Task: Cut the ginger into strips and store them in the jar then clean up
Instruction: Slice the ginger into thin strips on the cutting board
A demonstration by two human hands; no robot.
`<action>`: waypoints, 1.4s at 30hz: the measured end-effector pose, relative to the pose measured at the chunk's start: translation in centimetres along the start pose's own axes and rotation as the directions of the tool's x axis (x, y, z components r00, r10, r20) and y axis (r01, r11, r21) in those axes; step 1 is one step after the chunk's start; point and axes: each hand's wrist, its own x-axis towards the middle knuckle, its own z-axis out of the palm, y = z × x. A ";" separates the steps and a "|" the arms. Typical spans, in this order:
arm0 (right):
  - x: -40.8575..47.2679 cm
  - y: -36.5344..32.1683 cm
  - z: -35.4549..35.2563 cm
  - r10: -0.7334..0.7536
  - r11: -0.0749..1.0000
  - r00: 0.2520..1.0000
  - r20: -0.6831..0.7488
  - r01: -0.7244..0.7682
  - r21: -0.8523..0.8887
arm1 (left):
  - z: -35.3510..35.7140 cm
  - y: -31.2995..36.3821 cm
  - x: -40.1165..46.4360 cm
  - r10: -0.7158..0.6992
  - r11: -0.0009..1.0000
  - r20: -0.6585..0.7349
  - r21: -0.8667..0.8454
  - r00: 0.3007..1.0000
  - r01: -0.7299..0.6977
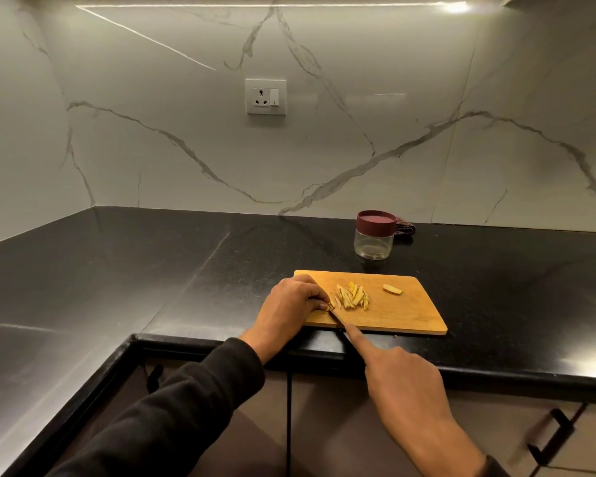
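Cutting step: a person stands at a dark countertop (124, 277) slicing ginger on a wooden cutting board (406, 315).
Left hand: the left hand (289, 304) rests on the board's left end, fingers curled, fingertips pinching a small ginger piece (329, 306) against the wood.
Right hand: the right hand (403, 376) grips a knife handle, index finger stretched along the spine; the handle itself is hidden under the palm.
Knife: the thin dark knife blade (338, 320) runs from the right hand toward the left fingertips, its tip beside the pinched piece.
Cut strips: a loose pile of pale yellow ginger strips (353, 297) lies mid-board, just right of the left hand.
Uncut chunk: one ginger chunk (392, 289) sits apart, toward the board's far right.
Jar: a clear jar (374, 239) with a maroon lid (375, 222) on stands behind the board, near the marble wall; it looks empty.
Cloth: a dark cloth (405, 230) is bunched behind the jar.
Step in hand: probably midway through cutting; storing and cleaning not begun.
Next move: likely finishing this piece, keeping fingertips tucked clear of the blade, then slicing the remaining chunk.
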 end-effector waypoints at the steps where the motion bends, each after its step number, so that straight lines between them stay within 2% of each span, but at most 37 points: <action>1: 0.0 -0.1 0.1 0.000 1.000 1.000 0.000 0.000 0.006 | 0.0 0.0 0.0 0.005 1.000 0.015 0.007 1.000 -0.005; 5: 0.1 0.0 0.6 0.009 1.000 1.000 -0.011 -0.009 0.021 | 0.2 -0.1 0.0 0.013 1.000 0.060 0.022 0.998 -0.014; 10: 0.3 0.2 0.7 0.004 0.995 0.999 -0.044 0.000 0.096 | 0.0 -0.1 0.0 -0.030 0.999 -0.015 -0.039 0.999 0.030; 19: 1.7 0.1 0.9 -0.036 0.965 0.999 -0.033 0.043 0.259 | 0.0 -0.2 0.0 -0.029 0.999 -0.019 -0.032 0.999 0.028; 24: 2.0 0.4 0.6 0.014 0.960 0.999 -0.043 -0.001 0.278 | 0.0 -0.3 -0.1 -0.039 0.999 -0.017 -0.036 0.999 0.038; 32: 2.6 0.0 0.6 -0.025 0.940 1.000 -0.001 0.024 0.340 | -0.1 -0.2 -0.2 -0.032 0.999 -0.034 -0.043 0.999 0.031; 42: 2.9 0.1 0.5 -0.005 0.929 1.000 -0.024 0.013 0.370 | 0.0 -0.5 -0.1 -0.043 0.998 -0.035 -0.058 0.998 0.041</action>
